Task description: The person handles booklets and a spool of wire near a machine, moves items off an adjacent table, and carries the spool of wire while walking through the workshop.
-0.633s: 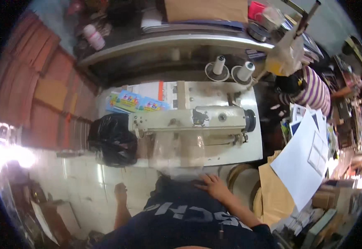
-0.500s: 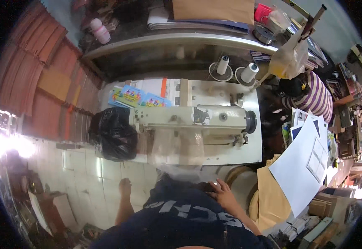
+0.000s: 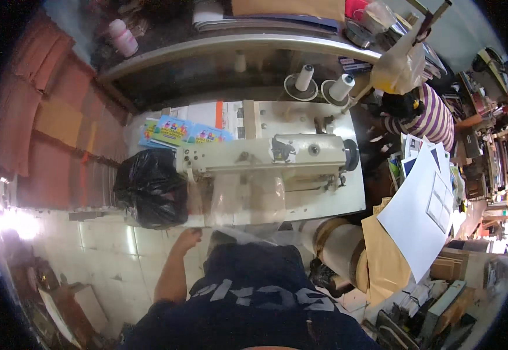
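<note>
My left hand hangs just off the front edge of the sewing table, below a black plastic bag. Its fingers look loosely curled together, and nothing shows in them. My right hand is out of sight. In front of me a cream sewing machine stands on the pale table, its handwheel at the right end. A clear plastic sheet or bag drapes from the machine over the table's front edge. Bright blue printed booklets lie behind the machine's left end.
Two white thread cones stand behind the machine. Tall stacks of reddish-brown sheets line the left. White paper and brown paper jut out at the right near a large roll. Beyond, a person in a striped top is bent down.
My left hand has risen toward the table edge. My right hand, earlier low beside my body with fingers spread, has gone out of view. The whole view has shifted slightly.
</note>
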### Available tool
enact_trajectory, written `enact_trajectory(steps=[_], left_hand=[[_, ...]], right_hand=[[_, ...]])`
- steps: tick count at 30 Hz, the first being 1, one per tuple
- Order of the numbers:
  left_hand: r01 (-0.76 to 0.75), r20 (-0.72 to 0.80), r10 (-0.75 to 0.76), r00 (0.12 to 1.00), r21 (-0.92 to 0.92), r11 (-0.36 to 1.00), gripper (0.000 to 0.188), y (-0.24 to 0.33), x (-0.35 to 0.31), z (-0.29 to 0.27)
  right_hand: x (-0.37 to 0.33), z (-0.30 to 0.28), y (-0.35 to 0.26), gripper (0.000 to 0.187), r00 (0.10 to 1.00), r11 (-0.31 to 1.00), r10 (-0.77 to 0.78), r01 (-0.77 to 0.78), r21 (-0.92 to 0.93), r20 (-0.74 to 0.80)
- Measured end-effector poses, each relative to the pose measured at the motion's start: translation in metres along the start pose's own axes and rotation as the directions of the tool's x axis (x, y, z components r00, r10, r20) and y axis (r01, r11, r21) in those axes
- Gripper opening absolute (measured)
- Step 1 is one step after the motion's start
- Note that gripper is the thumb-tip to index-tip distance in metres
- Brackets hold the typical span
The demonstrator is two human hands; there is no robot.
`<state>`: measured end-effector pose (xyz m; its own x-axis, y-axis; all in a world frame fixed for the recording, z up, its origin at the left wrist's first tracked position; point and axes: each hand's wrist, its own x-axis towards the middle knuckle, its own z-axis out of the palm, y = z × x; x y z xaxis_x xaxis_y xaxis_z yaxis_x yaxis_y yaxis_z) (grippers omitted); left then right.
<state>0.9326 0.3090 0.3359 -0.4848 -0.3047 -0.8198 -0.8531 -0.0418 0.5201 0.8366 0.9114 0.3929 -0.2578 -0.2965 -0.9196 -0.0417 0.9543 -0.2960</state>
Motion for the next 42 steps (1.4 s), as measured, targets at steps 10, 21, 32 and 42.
enact_trajectory(steps=[10,21,32,42], left_hand=[[-0.213,-0.227,-0.021,0.974,-0.942,0.259,0.034,-0.057,0.022,-0.023],[-0.490,-0.465,-0.217,0.858,-0.868,-0.076,0.053,-0.004,0.030,0.012],[-0.571,-0.636,-0.016,0.771,-0.703,0.423,0.046,0.023,0.024,0.020],[-0.387,-0.469,-0.540,0.699,-0.883,0.266,0.048,-0.008,0.041,0.020]], right_hand=[[0.080,-0.288,-0.132,0.047,0.222,0.934,-0.034,0.354,0.048,-0.974],[0.259,-0.464,-0.076,0.089,0.538,0.966,0.211,0.013,0.258,-0.816],[0.237,-0.471,-0.103,0.104,0.758,0.607,0.219,0.388,0.694,-0.615],[0.212,-0.478,-0.138,0.099,0.771,0.748,0.315,0.157,0.645,-0.553]])
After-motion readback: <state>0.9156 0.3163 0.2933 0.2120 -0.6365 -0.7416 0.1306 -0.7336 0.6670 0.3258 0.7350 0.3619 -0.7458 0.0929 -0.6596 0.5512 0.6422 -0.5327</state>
